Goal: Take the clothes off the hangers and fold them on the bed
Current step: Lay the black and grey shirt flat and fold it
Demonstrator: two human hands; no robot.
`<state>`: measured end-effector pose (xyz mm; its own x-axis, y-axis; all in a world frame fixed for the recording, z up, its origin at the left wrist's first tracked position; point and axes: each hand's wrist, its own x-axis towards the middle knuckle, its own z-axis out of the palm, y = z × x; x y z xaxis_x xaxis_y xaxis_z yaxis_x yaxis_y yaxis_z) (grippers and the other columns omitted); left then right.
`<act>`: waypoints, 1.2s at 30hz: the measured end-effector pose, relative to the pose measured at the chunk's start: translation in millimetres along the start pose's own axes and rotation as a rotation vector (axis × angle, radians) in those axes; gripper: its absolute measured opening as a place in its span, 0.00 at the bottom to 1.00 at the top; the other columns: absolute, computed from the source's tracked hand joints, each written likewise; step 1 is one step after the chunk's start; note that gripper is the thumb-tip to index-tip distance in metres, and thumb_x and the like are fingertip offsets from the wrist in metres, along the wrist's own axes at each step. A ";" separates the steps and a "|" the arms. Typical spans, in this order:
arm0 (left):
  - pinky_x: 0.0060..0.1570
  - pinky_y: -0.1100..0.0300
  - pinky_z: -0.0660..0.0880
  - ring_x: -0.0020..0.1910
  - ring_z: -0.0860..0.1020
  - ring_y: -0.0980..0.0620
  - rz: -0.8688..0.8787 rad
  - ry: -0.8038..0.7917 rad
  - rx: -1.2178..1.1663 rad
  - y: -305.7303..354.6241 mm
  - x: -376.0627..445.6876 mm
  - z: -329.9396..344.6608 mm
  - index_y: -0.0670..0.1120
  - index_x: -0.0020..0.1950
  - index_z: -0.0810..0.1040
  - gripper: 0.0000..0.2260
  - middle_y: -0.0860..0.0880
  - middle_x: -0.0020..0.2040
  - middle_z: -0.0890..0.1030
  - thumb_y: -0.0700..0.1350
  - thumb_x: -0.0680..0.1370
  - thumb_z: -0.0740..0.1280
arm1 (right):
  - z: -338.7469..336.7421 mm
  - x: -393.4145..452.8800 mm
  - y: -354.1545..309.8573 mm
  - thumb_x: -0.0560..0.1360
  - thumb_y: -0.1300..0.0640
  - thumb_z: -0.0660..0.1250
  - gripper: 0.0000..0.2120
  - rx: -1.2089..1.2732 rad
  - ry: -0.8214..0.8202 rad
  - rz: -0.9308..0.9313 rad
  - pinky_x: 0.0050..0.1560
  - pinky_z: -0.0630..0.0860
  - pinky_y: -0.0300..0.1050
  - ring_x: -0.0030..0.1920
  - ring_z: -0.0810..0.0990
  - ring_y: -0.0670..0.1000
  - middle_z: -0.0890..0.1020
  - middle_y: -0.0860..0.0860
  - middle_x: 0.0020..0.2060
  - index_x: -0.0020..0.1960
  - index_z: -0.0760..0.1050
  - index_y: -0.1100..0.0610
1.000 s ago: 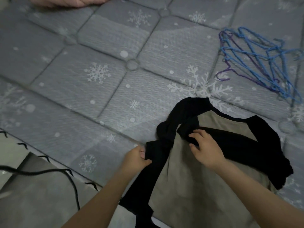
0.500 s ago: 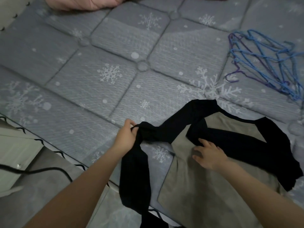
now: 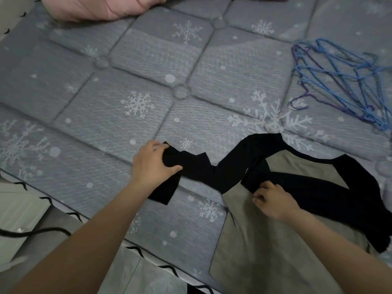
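A tan shirt with black sleeves (image 3: pixel 265 240) lies on the grey snowflake mattress (image 3: pixel 137 81) at the lower right. Its left black sleeve (image 3: pixel 212 172) is stretched out to the left across the bed. My left hand (image 3: pixel 151 164) grips the end of that sleeve, fingers curled round the cloth. My right hand (image 3: pixel 273 200) pinches the shirt near the shoulder, where the black sleeve meets the tan body. The other black sleeve (image 3: pixel 331 196) lies folded across the shirt's chest.
A heap of blue and purple wire hangers (image 3: pixel 341 81) lies at the right. Pink cloth (image 3: pixel 101 7) sits at the bed's far edge. The mattress's near edge runs diagonally at the lower left, with floor and a black cable (image 3: pixel 31 232) beyond.
My left hand has pulled the black sleeve out to the left and up over the bed, straightening it. My right hand has stayed on the shirt near the shoulder.
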<state>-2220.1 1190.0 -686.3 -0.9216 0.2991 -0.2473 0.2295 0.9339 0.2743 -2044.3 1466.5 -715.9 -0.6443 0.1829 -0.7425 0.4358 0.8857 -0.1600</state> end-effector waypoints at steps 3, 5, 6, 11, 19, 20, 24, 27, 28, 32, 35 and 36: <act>0.60 0.45 0.71 0.65 0.68 0.42 -0.369 -0.152 -0.054 -21.9 -10.8 17.4 0.49 0.70 0.64 0.41 0.44 0.66 0.66 0.60 0.62 0.76 | -2.6 8.3 -2.7 0.79 0.46 0.55 0.15 0.020 0.032 0.017 0.59 0.71 0.48 0.60 0.67 0.52 0.68 0.48 0.62 0.61 0.73 0.48; 0.59 0.44 0.70 0.65 0.66 0.40 -0.476 -0.238 -0.035 -32.0 -17.8 29.8 0.46 0.70 0.61 0.42 0.41 0.66 0.65 0.56 0.64 0.77 | -4.6 13.9 -3.1 0.79 0.46 0.56 0.14 0.036 0.044 0.034 0.58 0.71 0.48 0.59 0.67 0.53 0.68 0.48 0.60 0.60 0.74 0.48; 0.58 0.45 0.70 0.64 0.67 0.40 -0.512 -0.246 -0.045 -37.7 -19.4 37.9 0.44 0.69 0.61 0.39 0.40 0.65 0.65 0.54 0.65 0.77 | -5.1 16.5 -3.1 0.79 0.47 0.56 0.14 0.042 0.049 0.040 0.58 0.71 0.49 0.59 0.67 0.53 0.69 0.48 0.59 0.59 0.75 0.49; 0.47 0.52 0.74 0.49 0.77 0.43 -0.483 -0.253 -0.154 -54.9 -13.8 55.1 0.42 0.53 0.73 0.14 0.43 0.52 0.78 0.46 0.72 0.71 | -3.1 26.9 -2.5 0.79 0.47 0.56 0.13 0.041 0.066 0.040 0.56 0.72 0.49 0.57 0.68 0.53 0.69 0.50 0.56 0.58 0.75 0.49; 0.54 0.56 0.68 0.56 0.72 0.39 -0.357 0.429 -0.203 -77.4 16.3 -11.4 0.41 0.54 0.81 0.09 0.38 0.56 0.73 0.36 0.75 0.66 | -5.6 23.7 1.3 0.79 0.47 0.56 0.13 0.074 0.027 0.012 0.58 0.71 0.49 0.57 0.69 0.53 0.69 0.49 0.56 0.58 0.75 0.50; 0.55 0.61 0.67 0.57 0.73 0.42 -0.373 0.534 -0.281 -78.4 21.7 -26.5 0.43 0.52 0.82 0.08 0.40 0.57 0.72 0.37 0.74 0.67 | -7.9 22.0 2.3 0.80 0.47 0.56 0.13 0.082 0.019 0.010 0.59 0.71 0.49 0.57 0.69 0.53 0.69 0.49 0.56 0.58 0.75 0.50; 0.52 0.58 0.76 0.49 0.79 0.46 -0.512 0.760 -0.734 -79.4 46.9 -61.6 0.53 0.45 0.82 0.14 0.44 0.53 0.79 0.34 0.71 0.65 | -10.5 20.1 4.5 0.80 0.47 0.56 0.13 0.086 0.001 0.002 0.59 0.70 0.48 0.56 0.69 0.52 0.69 0.48 0.55 0.58 0.75 0.49; 0.41 0.60 0.79 0.43 0.81 0.51 -0.606 0.769 -1.124 -67.1 49.8 -71.5 0.48 0.45 0.80 0.15 0.47 0.46 0.81 0.29 0.73 0.60 | -10.0 19.2 4.2 0.80 0.48 0.56 0.13 0.081 0.010 -0.001 0.59 0.70 0.47 0.56 0.68 0.52 0.69 0.48 0.56 0.58 0.75 0.49; 0.43 0.62 0.79 0.43 0.81 0.53 -0.624 0.743 -1.200 -65.4 50.0 -72.1 0.45 0.46 0.80 0.16 0.48 0.45 0.80 0.28 0.73 0.58 | -10.0 19.4 3.6 0.80 0.48 0.56 0.13 0.079 0.012 -0.004 0.59 0.70 0.47 0.57 0.68 0.52 0.69 0.48 0.56 0.58 0.75 0.49; 0.47 0.64 0.77 0.48 0.79 0.50 -0.733 0.600 -1.477 -69.9 55.1 -64.8 0.39 0.46 0.79 0.14 0.44 0.46 0.79 0.31 0.74 0.54 | -11.3 20.9 3.9 0.80 0.49 0.56 0.13 0.086 0.008 -0.004 0.59 0.70 0.47 0.57 0.68 0.53 0.69 0.49 0.57 0.58 0.75 0.50; 0.47 0.65 0.75 0.44 0.78 0.55 -0.698 0.579 -1.148 -60.2 53.4 -56.5 0.39 0.52 0.80 0.08 0.48 0.45 0.79 0.36 0.76 0.64 | -12.7 21.8 4.4 0.80 0.49 0.56 0.13 0.106 0.014 -0.014 0.58 0.70 0.47 0.56 0.69 0.53 0.70 0.50 0.57 0.58 0.75 0.50; 0.49 0.67 0.74 0.48 0.77 0.55 -0.662 0.586 -1.085 -52.7 51.5 -53.9 0.40 0.58 0.78 0.11 0.48 0.49 0.79 0.36 0.76 0.65 | -12.8 21.5 5.2 0.80 0.49 0.56 0.12 0.119 0.016 -0.018 0.58 0.70 0.47 0.55 0.69 0.52 0.70 0.50 0.56 0.58 0.75 0.50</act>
<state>-2296.5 1145.7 -663.4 -0.8194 -0.5076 -0.2663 -0.3994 0.1724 0.9004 -2064.0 1480.5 -724.3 -0.6625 0.1750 -0.7283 0.4951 0.8320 -0.2504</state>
